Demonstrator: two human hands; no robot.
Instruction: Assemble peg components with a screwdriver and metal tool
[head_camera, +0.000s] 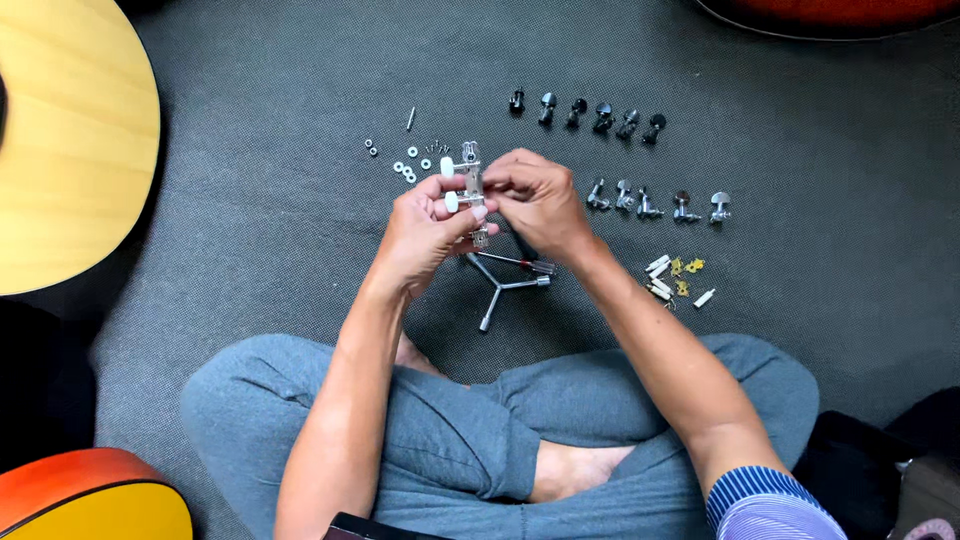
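Above the three-armed wrench (498, 288) on the grey mat (800, 170), both hands grip a tuner strip (470, 190), its long axis upright. Left hand (425, 232) pinches the lower part; right hand (538, 198) closes fingertips on its upper end.

Tuner strip (470, 190): a narrow metal plate carrying geared tuning pegs, two with white knobs projecting to the left. It stands roughly upright, raised above the grey mat, between both hands. The left hand (425, 235) grips its lower part from the left; the right hand (540, 200) pinches its middle from the right. Its bottom end shows below the fingers.
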